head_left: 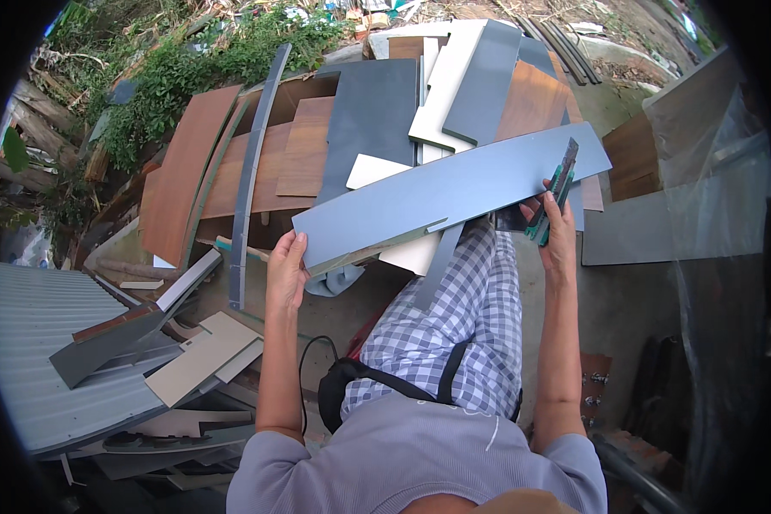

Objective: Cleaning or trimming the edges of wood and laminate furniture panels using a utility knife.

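A long, narrow grey-blue board (454,184) slants across the view above my lap, its right end higher. My left hand (287,267) is closed on the board's lower left corner, thumb on top. In my right hand (556,230) is a green and dark utility knife (561,188), its grey blade pointing up in front of the board's right end. Those fingers are close to the board's lower edge; whether they also grip it I cannot tell. A rough, pale strip with a small notch runs along the board's near edge.
Beyond the board, brown, dark grey and white panels (372,120) lie stacked. A long narrow strip (257,171) leans at their left. Board offcuts (205,355) rest by a corrugated metal sheet (34,343) at left. Clear plastic sheeting (715,206) hangs at right.
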### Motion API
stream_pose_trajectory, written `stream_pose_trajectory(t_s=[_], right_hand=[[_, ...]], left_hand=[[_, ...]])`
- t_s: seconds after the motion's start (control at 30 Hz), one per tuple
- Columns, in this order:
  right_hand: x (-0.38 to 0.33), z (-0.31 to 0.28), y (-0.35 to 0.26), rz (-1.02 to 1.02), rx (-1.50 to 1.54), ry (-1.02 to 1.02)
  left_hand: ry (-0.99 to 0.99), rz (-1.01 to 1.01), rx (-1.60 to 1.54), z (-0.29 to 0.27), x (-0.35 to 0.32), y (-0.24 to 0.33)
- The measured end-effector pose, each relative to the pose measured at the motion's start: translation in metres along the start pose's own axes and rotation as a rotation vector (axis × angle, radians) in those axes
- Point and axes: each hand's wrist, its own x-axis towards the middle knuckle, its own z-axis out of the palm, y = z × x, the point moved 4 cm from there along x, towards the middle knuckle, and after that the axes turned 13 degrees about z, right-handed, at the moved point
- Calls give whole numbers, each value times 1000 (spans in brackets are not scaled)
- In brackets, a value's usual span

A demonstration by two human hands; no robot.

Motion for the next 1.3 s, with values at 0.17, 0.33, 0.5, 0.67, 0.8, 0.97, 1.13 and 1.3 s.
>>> stream_pose_trajectory(t_s=[0.17, 0.33, 0.5, 0.67, 0.8, 0.97, 1.13, 1.3], right_hand=[[25, 10, -36, -45, -135, -5], [90, -16, -54, -33, -240, 16], [121, -1, -86, -87, -223, 90], [132, -14, -90, -161, -301, 69], [110, -23, -74, -112, -328, 45], [94, -23, -65, -158, -295, -2], [96, -17, -71, -166, -303, -8], [104, 0, -71, -226, -496, 58]], left_hand=[[-60, -170, -11, 8, -38, -6], [-199, -294, -137, 56, -73, 2], [-288, -550, -321, 114, -116, -13], [-368, -832, -678, 169, -133, -37], [-264, -880, -722, 186, -129, -58], [-209, -907, -764, 200, -120, -51], [-181, -830, -788, 199, -102, -52], [-160, -744, -823, 204, -96, -53]])
